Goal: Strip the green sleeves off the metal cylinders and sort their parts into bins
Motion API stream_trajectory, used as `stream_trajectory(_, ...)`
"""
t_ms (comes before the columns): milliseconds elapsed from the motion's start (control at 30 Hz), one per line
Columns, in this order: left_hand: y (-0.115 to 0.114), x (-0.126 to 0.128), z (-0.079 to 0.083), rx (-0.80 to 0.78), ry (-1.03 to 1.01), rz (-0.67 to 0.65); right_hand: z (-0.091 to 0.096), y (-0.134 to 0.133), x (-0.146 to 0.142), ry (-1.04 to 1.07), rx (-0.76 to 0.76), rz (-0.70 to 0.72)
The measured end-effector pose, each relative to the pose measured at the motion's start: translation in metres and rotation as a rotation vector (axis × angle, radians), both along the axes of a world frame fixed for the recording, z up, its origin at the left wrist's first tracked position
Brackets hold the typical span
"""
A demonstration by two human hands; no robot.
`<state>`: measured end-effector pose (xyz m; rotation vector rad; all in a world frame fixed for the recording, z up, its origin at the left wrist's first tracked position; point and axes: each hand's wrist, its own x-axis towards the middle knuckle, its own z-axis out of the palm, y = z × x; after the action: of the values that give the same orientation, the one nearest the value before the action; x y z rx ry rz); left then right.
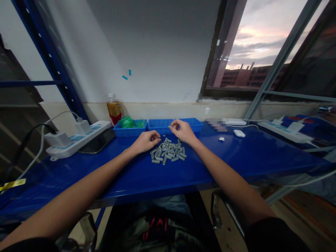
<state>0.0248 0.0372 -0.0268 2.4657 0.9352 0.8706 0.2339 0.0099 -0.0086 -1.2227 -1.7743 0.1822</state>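
A heap of small silver metal cylinders [168,152] lies on the blue table [131,171] in front of me. My left hand [146,140] rests at the heap's left edge, fingers curled in, and what they hold is hidden. Just beyond the heap, my right hand [183,130] is raised with its fingertips pinched on a small silver piece over the middle blue tray [160,125]. A second blue tray [129,131] to the left holds green plastic bags [127,121].
A bottle of amber drink [113,109] stands against the wall. A white power strip [76,138] with chargers lies at the left beside a dark phone [97,142]. Another power strip [283,130] and a white mouse [238,133] sit at the right, near the window.
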Motion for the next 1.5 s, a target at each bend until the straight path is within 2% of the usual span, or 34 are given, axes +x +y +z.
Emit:
stream_trajectory(100, 0.004, 0.002, -0.007, -0.052, 0.079, 0.02, -0.001, 0.01, 0.028, -0.103, 0.109, -0.255)
stream_trajectory(200, 0.008, 0.004, -0.01, -0.03, 0.119, 0.026, -0.006, 0.02, 0.054, -0.142, 0.091, -0.455)
stream_trajectory(333, 0.013, -0.002, -0.008, 0.033, 0.132, 0.01, -0.016, 0.026, 0.074, -0.195, 0.02, -0.575)
stream_trajectory(433, 0.017, -0.01, -0.002, 0.07, 0.187, -0.055, -0.016, 0.025, 0.071, -0.214, 0.023, -0.593)
stream_trajectory(567, 0.019, -0.018, 0.006, 0.122, 0.348, -0.161, -0.005, 0.015, 0.045, -0.217, 0.047, -0.483)
stream_trajectory(700, 0.017, -0.019, 0.01, 0.111, 0.433, -0.091, 0.0, -0.001, 0.005, -0.268, 0.042, -0.248)
stream_trajectory(833, 0.015, -0.02, 0.012, 0.115, 0.446, -0.088, -0.006, -0.009, -0.021, -0.345, -0.011, -0.078)
stream_trajectory(1000, 0.015, -0.025, 0.014, 0.131, 0.458, -0.166, -0.011, -0.009, -0.025, -0.418, -0.036, 0.011)
stream_trajectory(1167, 0.014, -0.025, 0.015, 0.189, 0.411, -0.118, -0.007, -0.011, -0.023, -0.391, -0.027, 0.005)
stream_trajectory(1300, 0.007, -0.021, 0.019, 0.311, 0.241, -0.091, -0.006, -0.012, -0.026, -0.248, -0.149, 0.091)
stream_trajectory(1500, -0.003, -0.015, 0.023, 0.459, 0.126, -0.102, -0.007, -0.01, -0.029, 0.14, -0.382, 0.256)
